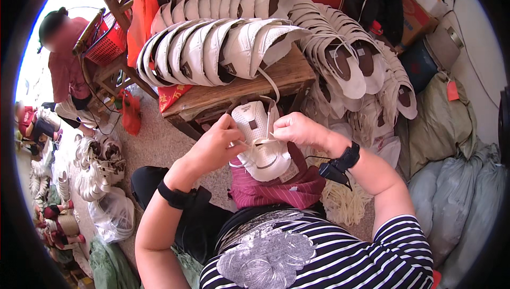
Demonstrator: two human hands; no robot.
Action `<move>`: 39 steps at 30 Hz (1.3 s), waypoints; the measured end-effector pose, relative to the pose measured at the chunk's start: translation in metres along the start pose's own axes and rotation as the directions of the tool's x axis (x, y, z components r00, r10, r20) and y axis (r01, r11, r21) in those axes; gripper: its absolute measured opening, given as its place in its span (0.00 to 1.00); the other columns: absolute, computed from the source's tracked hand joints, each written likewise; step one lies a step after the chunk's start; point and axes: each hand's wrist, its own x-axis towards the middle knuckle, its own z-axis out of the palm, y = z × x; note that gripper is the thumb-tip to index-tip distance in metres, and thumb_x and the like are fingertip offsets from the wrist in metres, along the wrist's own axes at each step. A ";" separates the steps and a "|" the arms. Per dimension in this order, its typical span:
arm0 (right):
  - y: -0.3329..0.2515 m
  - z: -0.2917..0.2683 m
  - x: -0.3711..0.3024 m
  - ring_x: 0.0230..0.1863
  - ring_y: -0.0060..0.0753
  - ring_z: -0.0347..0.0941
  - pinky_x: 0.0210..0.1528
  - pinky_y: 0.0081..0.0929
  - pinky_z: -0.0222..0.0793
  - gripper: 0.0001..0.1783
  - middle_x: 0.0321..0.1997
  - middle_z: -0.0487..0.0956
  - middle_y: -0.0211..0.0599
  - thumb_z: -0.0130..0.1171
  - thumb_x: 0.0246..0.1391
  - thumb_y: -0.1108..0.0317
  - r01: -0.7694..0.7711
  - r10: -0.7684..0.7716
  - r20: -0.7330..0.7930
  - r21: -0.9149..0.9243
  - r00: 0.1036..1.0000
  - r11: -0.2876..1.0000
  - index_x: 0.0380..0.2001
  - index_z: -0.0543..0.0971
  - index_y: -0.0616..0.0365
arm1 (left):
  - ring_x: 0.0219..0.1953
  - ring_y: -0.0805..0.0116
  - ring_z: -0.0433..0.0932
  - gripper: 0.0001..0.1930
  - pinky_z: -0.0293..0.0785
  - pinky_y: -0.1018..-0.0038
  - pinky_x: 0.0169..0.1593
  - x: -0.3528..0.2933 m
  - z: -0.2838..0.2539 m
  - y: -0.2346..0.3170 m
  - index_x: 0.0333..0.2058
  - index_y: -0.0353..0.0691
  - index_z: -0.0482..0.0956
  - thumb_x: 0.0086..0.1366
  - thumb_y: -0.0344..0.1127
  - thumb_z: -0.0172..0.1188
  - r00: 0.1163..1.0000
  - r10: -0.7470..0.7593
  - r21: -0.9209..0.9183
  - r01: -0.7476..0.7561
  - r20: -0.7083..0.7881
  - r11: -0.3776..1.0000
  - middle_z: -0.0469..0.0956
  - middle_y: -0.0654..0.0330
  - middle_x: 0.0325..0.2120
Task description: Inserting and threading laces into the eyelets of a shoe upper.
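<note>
A white shoe upper (264, 162) with a perforated tongue (251, 118) rests on a maroon striped cloth (276, 194) over my lap. Its toe points toward me. A pale shoelace (256, 143) crosses the upper between my two hands. At the left side of the upper, my left hand (222, 140) has its fingers closed, pinching the lace. My right hand (298, 129) is closed at the upper's right side, by the eyelet edge. What sits between its fingertips is mostly hidden, though the lace runs toward them.
A wooden bench (249, 89) ahead bears nested rows of white shoe uppers (207, 49). More uppers with laces hang at the right (361, 57). A bundle of loose laces (345, 204) lies by my right leg. Stuffed sacks (457, 198) line the right wall. Another person (69, 65) is at the far left.
</note>
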 end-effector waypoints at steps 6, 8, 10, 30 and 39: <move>0.014 0.005 0.008 0.24 0.14 0.65 0.28 0.22 0.64 0.15 0.17 0.72 0.27 0.58 0.50 0.61 0.029 -0.011 -0.120 0.146 0.993 0.989 0.20 0.77 0.63 | 0.35 0.63 0.72 0.06 0.71 0.72 0.37 0.002 0.003 -0.006 0.32 0.35 0.82 0.56 0.30 0.66 1.000 -0.006 -0.050 0.005 -0.029 0.999 0.67 0.58 0.31; 0.011 0.009 0.005 0.23 0.19 0.67 0.28 0.25 0.66 0.15 0.17 0.73 0.29 0.58 0.50 0.62 0.068 -0.061 -0.157 0.043 0.986 0.997 0.19 0.77 0.63 | 0.35 0.64 0.72 0.06 0.71 0.72 0.37 0.005 0.003 -0.004 0.30 0.35 0.82 0.56 0.30 0.65 0.999 -0.040 -0.056 0.038 -0.030 0.998 0.67 0.58 0.31; 0.000 0.009 0.000 0.22 0.23 0.70 0.29 0.28 0.68 0.14 0.16 0.73 0.31 0.58 0.50 0.62 0.104 -0.113 -0.184 -0.061 0.976 0.993 0.18 0.76 0.63 | 0.35 0.64 0.72 0.06 0.70 0.73 0.37 0.007 0.006 -0.003 0.29 0.35 0.82 0.57 0.31 0.65 0.997 -0.077 -0.062 0.075 -0.031 0.995 0.68 0.58 0.30; -0.042 -0.045 0.024 0.32 0.34 0.75 0.34 0.31 0.70 0.12 0.35 0.73 0.37 0.66 0.49 0.64 0.364 -0.133 0.466 -0.453 0.875 0.814 0.36 0.82 0.57 | 0.21 0.83 0.67 0.10 0.65 0.84 0.27 -0.002 0.005 0.008 0.39 0.37 0.75 0.72 0.37 0.51 0.824 -0.487 -0.849 0.012 -0.291 0.528 0.76 0.65 0.25; -0.038 -0.027 0.024 0.27 0.24 0.73 0.23 0.24 0.69 0.15 0.27 0.74 0.33 0.66 0.48 0.59 0.041 0.019 0.232 -0.252 0.973 0.967 0.25 0.82 0.62 | 0.33 0.77 0.79 0.08 0.75 0.80 0.39 -0.004 0.007 0.001 0.44 0.37 0.75 0.70 0.33 0.54 0.848 -0.496 -0.919 0.026 -0.188 0.394 0.80 0.61 0.36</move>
